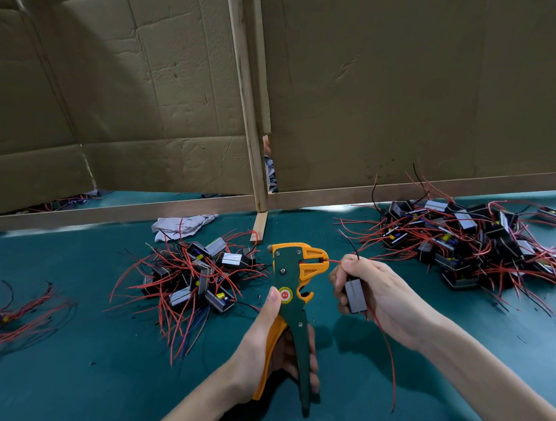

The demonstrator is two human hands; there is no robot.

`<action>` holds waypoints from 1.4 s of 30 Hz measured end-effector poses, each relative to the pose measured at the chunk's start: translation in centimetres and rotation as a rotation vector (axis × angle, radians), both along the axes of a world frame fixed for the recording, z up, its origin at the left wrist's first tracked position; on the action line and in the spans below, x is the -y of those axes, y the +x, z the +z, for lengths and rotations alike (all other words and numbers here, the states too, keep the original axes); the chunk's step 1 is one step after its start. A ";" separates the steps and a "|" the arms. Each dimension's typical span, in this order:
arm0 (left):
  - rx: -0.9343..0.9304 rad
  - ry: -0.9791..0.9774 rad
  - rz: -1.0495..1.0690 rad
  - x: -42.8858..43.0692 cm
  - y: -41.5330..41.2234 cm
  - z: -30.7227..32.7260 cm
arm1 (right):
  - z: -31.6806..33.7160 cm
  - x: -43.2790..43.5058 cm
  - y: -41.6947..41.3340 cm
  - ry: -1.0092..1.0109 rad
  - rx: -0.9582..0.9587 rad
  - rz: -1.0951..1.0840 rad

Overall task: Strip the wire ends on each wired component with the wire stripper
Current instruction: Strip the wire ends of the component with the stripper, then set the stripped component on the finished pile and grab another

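Head view: your left hand (259, 347) grips the stripper (286, 275), its long axis pointing away from you, jaws facing right. Your right hand (385, 293) clasps a component (355, 295), its wire (333, 262) in the jaws.

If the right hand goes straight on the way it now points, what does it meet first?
Probably the orange head of the wire stripper, held by the left hand. The right hand, gripping a black component, points left at it with a red wire between.

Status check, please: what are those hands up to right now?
Left hand grips wire stripper. Right hand holds black component, red wire fed into stripper's head. Nothing in the way.
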State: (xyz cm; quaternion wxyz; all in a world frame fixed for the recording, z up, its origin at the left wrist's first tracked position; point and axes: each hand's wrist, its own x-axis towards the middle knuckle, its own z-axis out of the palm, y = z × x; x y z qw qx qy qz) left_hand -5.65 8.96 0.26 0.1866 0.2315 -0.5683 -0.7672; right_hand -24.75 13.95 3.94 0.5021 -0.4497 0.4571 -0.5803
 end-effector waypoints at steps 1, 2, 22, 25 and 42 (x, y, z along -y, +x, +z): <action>0.011 -0.006 0.027 -0.1 -0.1 -0.1 | 0.0 0.0 0.0 -0.001 -0.001 0.000; 0.025 -0.013 0.065 -0.2 -0.1 -0.2 | 0.0 0.0 -0.1 -0.001 -0.004 -0.002; -0.087 0.206 0.193 1.3 -1.2 -0.2 | 7.3 3.8 7.1 -0.214 -0.389 0.172; -0.085 0.229 0.224 1.3 -1.3 -0.2 | 9.1 8.1 11.4 -0.221 -0.701 0.115; -0.116 0.174 0.171 1.5 -0.9 -0.3 | -0.3 7.1 -8.4 0.304 -1.490 -0.622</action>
